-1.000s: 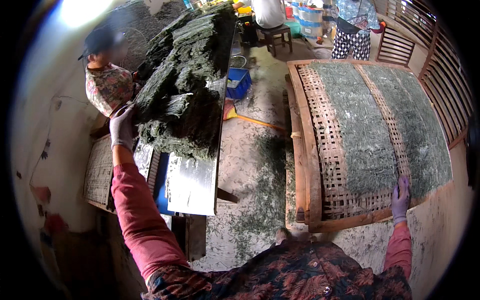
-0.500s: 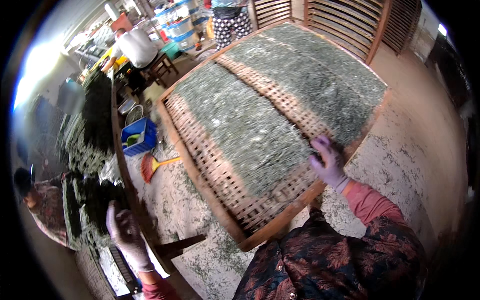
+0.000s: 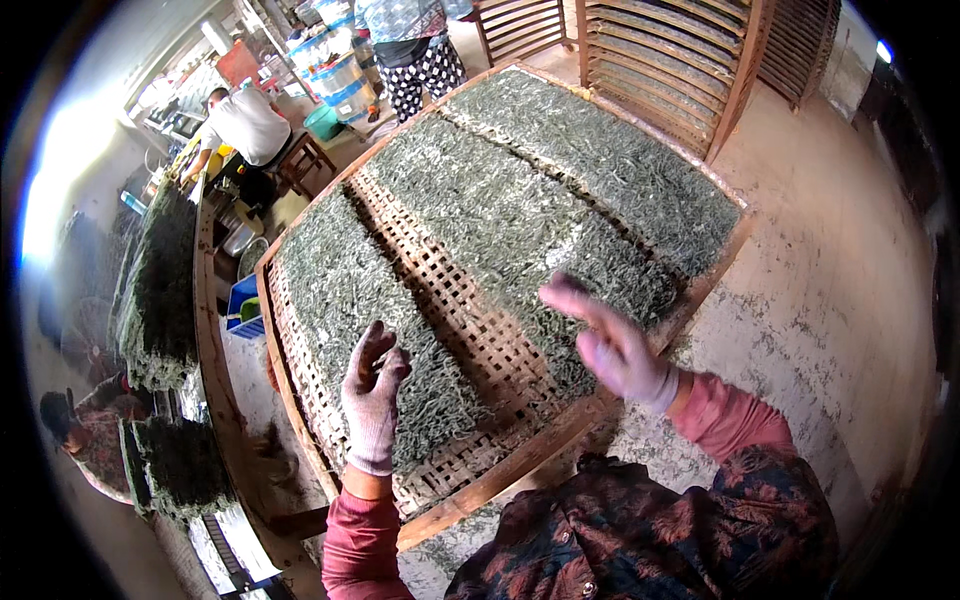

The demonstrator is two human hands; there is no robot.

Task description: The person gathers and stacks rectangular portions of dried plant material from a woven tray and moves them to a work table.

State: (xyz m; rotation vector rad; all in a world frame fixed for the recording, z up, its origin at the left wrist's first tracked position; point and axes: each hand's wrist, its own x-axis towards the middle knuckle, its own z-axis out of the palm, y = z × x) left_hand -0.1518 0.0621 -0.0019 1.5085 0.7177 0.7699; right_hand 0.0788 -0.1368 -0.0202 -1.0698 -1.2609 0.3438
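Mats of tangled grey-green strands [image 3: 480, 200] lie in long bands on a woven slatted tray [image 3: 455, 320] with a wooden frame [image 3: 500, 470]. My left hand [image 3: 375, 395], in a pale glove, is raised above the near end of the left band [image 3: 345, 310], fingers loosely bent and apart, with nothing seen in it. My right hand [image 3: 615, 350], gloved in pale purple, hovers over the near right part of the tray. Its fingers are stretched out and it holds nothing. A bare woven strip runs between the left and middle bands.
Dark green strand stacks [image 3: 165, 290] line a wooden-edged bench [image 3: 215, 370] at left, where a person [image 3: 85, 430] stands. A blue crate [image 3: 245, 305] sits beside the tray. Slatted racks [image 3: 665, 70] rise behind it. A seated person [image 3: 250, 125] and a standing person [image 3: 415, 60] are farther back.
My left hand has come from beside the bench to above the tray's left band. My right hand has lifted slightly off the near edge with fingers straighter. The view has shifted.
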